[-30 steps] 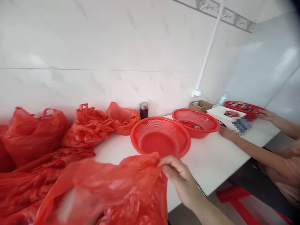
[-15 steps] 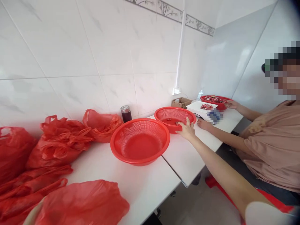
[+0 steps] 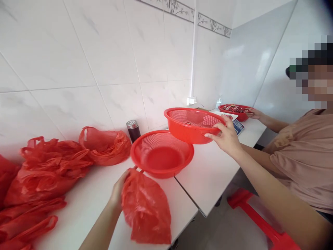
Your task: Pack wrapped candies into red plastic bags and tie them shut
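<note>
A: Room: white tiled wall (image 3: 104, 52), white desk (image 3: 208, 173). First item?
B: Bag (image 3: 147, 208), red, lying at the desk's front edge. Left hand (image 3: 118, 189), grip closed on its neck, just beside the empty basket (image 3: 161, 156).
A: Second?
B: Second basket (image 3: 192, 125), a few small pieces inside, held clear of the desk over the empty one's far rim. Right hand (image 3: 226, 137), grip clamped on its rim.
A: Progress?
B: Early, I'd judge: nothing tipped out, and a pile (image 3: 52, 166) of tied bags sits at left.
</note>
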`<state>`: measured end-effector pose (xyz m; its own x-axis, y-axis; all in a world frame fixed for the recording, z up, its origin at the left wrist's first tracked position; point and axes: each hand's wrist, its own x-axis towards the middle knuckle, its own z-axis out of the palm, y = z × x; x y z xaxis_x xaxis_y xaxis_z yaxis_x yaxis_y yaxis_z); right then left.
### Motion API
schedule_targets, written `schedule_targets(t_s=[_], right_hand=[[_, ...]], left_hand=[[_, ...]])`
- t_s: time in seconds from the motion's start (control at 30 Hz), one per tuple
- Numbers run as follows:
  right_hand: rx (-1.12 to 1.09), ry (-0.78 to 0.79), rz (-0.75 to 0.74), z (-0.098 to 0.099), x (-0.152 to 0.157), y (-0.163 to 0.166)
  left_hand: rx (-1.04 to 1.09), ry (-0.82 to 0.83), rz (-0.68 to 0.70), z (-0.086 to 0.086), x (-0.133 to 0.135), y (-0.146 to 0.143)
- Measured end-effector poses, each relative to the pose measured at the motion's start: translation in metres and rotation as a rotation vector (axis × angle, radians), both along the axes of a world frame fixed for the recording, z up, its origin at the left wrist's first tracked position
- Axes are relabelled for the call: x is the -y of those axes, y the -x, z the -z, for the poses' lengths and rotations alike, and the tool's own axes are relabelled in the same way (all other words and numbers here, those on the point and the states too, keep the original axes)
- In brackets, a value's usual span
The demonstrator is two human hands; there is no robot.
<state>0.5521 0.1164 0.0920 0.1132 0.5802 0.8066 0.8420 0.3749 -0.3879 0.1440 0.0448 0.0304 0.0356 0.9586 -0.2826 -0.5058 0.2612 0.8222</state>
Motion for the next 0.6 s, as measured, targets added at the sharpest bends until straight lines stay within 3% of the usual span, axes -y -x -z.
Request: schedule_targets(t_s=[0.13,0.27,0.33,0.43,0.6], right_hand=[[-0.048,-0.043,-0.095,-0.029,0.044,0.033],[-0.057,-0.022,-0.23,-0.048,0.084,0.08],[-0.044,-0.009,-0.336,-0.048,0.103,0.103],[-0.061,0.063,-0.529,-0.033,0.123,0.134],[-0.077,0.193,-0.673,0.018,0.134,0.176]], left_hand=[[0.012,-0.044,0.131,0.006,-0.031,-0.051],[-0.053,-0.079,0.13,0.015,-0.021,-0.058],[-0.104,-0.075,0.11,0.018,0.002,-0.04],[-0.126,-0.029,0.031,0.022,0.053,0.008],[-0.17,0.205,-0.341,0.026,0.15,0.092]])
